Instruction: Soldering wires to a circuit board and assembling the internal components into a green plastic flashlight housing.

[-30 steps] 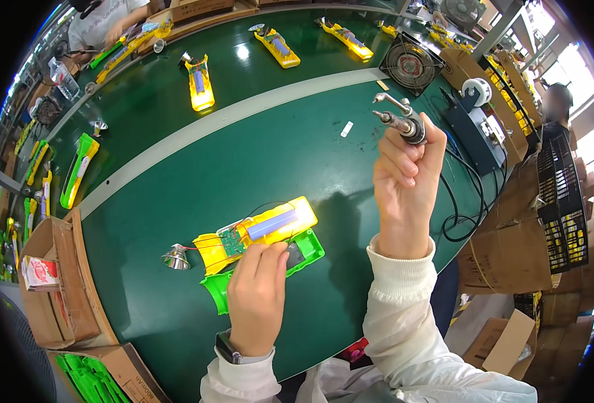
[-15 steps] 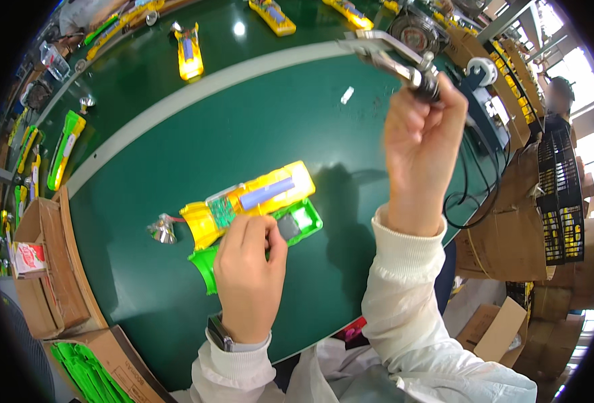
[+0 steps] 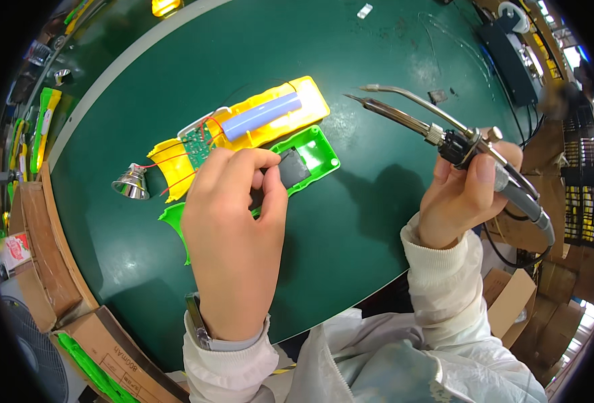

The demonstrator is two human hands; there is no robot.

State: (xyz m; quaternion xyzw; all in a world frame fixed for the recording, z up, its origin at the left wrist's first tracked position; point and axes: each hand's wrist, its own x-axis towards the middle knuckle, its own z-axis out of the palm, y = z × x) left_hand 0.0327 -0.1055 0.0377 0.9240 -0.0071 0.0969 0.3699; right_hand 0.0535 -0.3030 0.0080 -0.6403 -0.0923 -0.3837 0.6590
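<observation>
A yellow half-shell [image 3: 315, 101] lies on the green tabletop with a blue cylindrical battery [image 3: 263, 115] and a small green circuit board [image 3: 195, 145] in it. Thin red wires run from the board to a silver cone-shaped lamp reflector [image 3: 132, 183]. Nearer to me sits a green half-shell [image 3: 325, 149] with a dark square panel [image 3: 295, 168] inside. My left hand [image 3: 233, 201] rests over the green half-shell, thumb and fingertips pinched beside the panel; what they grip is hidden. In my right hand [image 3: 458, 198] is a soldering iron [image 3: 452, 144] with a curved metal feed tube, its tip pointing left above the table.
Cardboard boxes [image 3: 45, 248] line the left edge, one filled with green parts [image 3: 95, 366]. A green-and-yellow light [image 3: 45, 124] lies beyond the grey strip. At right are a dark bench unit [image 3: 508, 57], the iron's cable and a black crate [image 3: 582, 195].
My right hand has brought the soldering iron down and nearer, and its tip now shows plainly. The view has shifted closer over the shells. My left hand stays pinched at the green half-shell.
</observation>
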